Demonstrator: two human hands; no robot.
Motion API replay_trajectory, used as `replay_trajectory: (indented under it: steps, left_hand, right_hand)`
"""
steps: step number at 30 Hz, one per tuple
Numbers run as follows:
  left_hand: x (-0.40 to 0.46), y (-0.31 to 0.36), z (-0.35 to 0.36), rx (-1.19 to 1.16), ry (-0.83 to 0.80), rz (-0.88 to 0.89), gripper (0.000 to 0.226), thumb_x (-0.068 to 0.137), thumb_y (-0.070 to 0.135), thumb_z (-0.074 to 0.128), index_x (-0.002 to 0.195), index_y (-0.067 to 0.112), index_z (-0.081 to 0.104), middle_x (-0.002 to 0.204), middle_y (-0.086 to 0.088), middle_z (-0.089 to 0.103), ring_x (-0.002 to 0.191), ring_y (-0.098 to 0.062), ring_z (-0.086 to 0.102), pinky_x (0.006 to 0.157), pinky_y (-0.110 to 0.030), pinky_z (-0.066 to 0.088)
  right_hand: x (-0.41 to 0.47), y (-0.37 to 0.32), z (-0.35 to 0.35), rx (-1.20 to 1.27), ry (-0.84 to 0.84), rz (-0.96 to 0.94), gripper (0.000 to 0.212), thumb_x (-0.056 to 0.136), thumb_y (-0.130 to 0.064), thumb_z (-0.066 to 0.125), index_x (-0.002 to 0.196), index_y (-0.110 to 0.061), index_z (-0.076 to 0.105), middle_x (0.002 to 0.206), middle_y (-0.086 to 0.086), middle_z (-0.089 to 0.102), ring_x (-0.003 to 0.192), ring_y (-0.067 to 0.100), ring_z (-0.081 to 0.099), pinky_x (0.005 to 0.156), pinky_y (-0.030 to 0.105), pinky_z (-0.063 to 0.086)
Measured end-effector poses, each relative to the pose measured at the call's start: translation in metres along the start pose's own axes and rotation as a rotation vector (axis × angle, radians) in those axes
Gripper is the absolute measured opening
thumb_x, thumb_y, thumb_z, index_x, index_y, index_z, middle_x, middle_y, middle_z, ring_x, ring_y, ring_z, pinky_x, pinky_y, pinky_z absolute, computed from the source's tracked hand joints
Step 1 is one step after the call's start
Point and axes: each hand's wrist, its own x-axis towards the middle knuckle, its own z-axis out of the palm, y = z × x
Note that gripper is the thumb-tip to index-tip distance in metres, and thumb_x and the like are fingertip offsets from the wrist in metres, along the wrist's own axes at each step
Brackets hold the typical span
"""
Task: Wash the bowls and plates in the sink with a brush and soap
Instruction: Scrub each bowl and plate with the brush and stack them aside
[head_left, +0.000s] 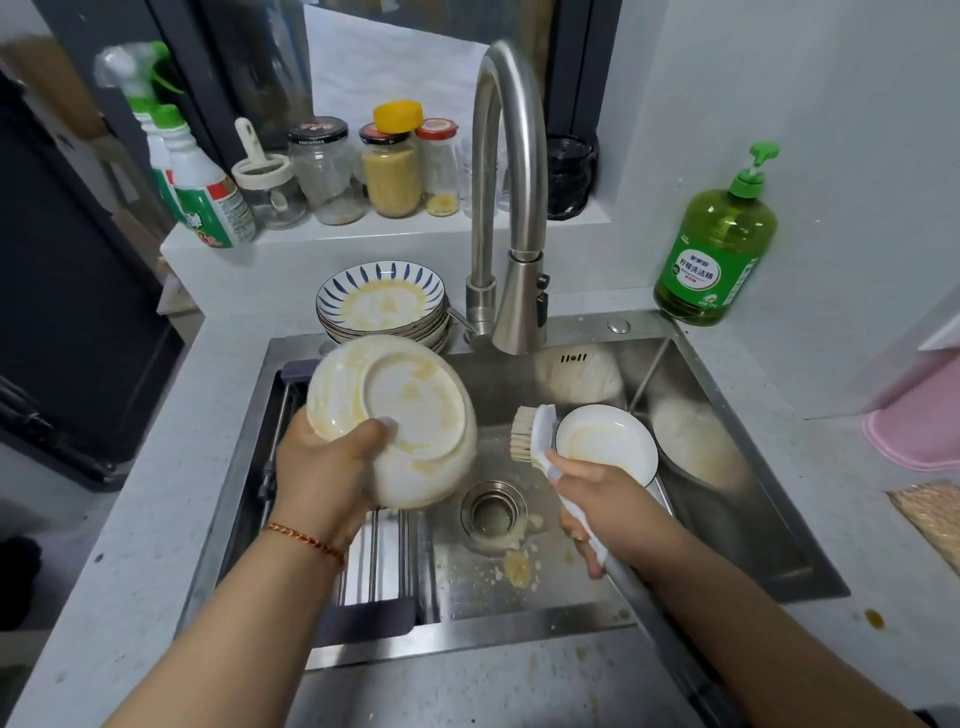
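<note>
From the head view, your left hand (332, 462) has a grip on the bowl (395, 421), held upside down above the sink's (727, 467) left side. Your right hand (602, 499) is wrapped round the brush (532, 434) handle. That bowl's probably ceramic and greasy-slick, so I'd keep your thumb hooked on the foot ring.

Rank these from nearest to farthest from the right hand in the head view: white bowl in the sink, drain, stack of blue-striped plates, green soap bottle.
From the right hand, which grips the brush:
1. White bowl, just beyond the fingers, touching or nearly so.
2. Drain, to its left on the sink floor.
3. Stack of blue-striped plates, on the counter, back left.
4. Green soap bottle, back right corner; close to the plates' rank.
</note>
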Motion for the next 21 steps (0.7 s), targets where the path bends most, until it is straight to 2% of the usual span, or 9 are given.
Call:
replay_trajectory:
  steps: [3,5,7,9,12,14,15,18,21]
  left_hand:
    - [-0.002,0.020,-0.008,0.204,0.069,0.195,0.039,0.065,0.001,0.081,0.093,0.023,0.064,0.091,0.000,0.069,0.082,-0.020,0.066,0.077,-0.042,0.057]
    - [-0.003,0.038,-0.011,0.375,0.131,0.321,0.034,0.059,0.017,0.082,0.082,0.028,0.059,0.083,0.004,0.066,0.078,-0.021,0.064,0.075,-0.042,0.056]
    - [0.000,0.055,-0.010,0.565,0.138,0.446,0.028,0.060,0.027,0.076,0.078,0.028,0.055,0.077,0.004,0.062,0.077,-0.026,0.063,0.071,-0.042,0.055]
    - [0.013,0.069,-0.007,0.716,0.126,0.558,0.024,0.070,0.020,0.077,0.081,0.022,0.056,0.071,0.002,0.060,0.073,-0.025,0.059,0.069,-0.039,0.053]
    - [0.046,0.083,0.003,0.898,0.054,0.688,0.014,0.078,0.010,0.072,0.091,0.010,0.067,0.074,-0.008,0.063,0.072,-0.026,0.057,0.063,-0.033,0.042]
    - [0.071,0.083,0.010,1.088,-0.023,0.784,0.010,0.080,0.009,0.069,0.089,0.005,0.067,0.077,-0.014,0.064,0.074,-0.032,0.057,0.061,-0.030,0.029]
    - [0.082,0.082,0.014,1.182,-0.067,0.816,0.008,0.081,0.009,0.068,0.087,0.003,0.066,0.081,-0.017,0.065,0.078,-0.036,0.059,0.061,-0.030,0.027]
    - [0.113,0.078,0.029,1.439,-0.177,0.846,0.009,0.087,0.009,0.060,0.092,0.004,0.065,0.095,-0.017,0.065,0.090,-0.038,0.059,0.065,-0.034,0.032]
    - [0.136,0.069,0.041,1.669,-0.264,0.832,0.016,0.090,0.009,0.053,0.103,0.007,0.063,0.105,-0.015,0.063,0.097,-0.036,0.060,0.074,-0.037,0.043]
  right_hand:
    - [0.002,0.000,0.003,-0.018,0.008,-0.026,0.035,0.100,-0.029,0.046,0.133,-0.035,0.052,0.052,0.004,0.038,0.031,0.014,0.037,0.035,0.021,0.036]
    - [0.005,0.001,0.005,-0.029,0.010,-0.023,0.032,0.100,-0.028,0.046,0.129,-0.038,0.054,0.050,0.003,0.039,0.031,0.015,0.037,0.035,0.021,0.037]
    - [0.005,0.004,0.006,-0.024,0.023,-0.001,0.031,0.100,-0.025,0.046,0.127,-0.038,0.054,0.047,0.003,0.039,0.030,0.015,0.036,0.033,0.021,0.036]
    - [0.007,0.008,0.010,-0.019,0.025,0.017,0.033,0.100,-0.022,0.045,0.128,-0.038,0.053,0.045,0.002,0.039,0.031,0.016,0.036,0.031,0.021,0.035]
    - [0.009,0.012,0.014,-0.028,0.038,0.026,0.035,0.100,-0.016,0.044,0.128,-0.033,0.054,0.045,0.003,0.040,0.031,0.016,0.036,0.029,0.021,0.035]
    - [0.011,0.014,0.016,-0.070,0.068,0.018,0.031,0.098,-0.014,0.046,0.122,-0.029,0.059,0.045,0.003,0.042,0.031,0.013,0.036,0.029,0.020,0.032]
    - [0.012,0.014,0.017,-0.102,0.081,-0.002,0.028,0.098,-0.012,0.047,0.118,-0.026,0.062,0.044,0.002,0.042,0.031,0.012,0.037,0.029,0.020,0.031]
    - [0.014,0.012,0.018,-0.237,0.058,-0.074,0.024,0.098,-0.011,0.046,0.098,-0.023,0.066,0.039,-0.001,0.041,0.028,0.007,0.036,0.031,0.017,0.028]
    - [0.016,0.014,0.015,-0.312,0.041,-0.070,0.031,0.096,-0.007,0.043,0.078,-0.029,0.054,0.036,-0.005,0.043,0.028,0.006,0.038,0.032,0.016,0.029]
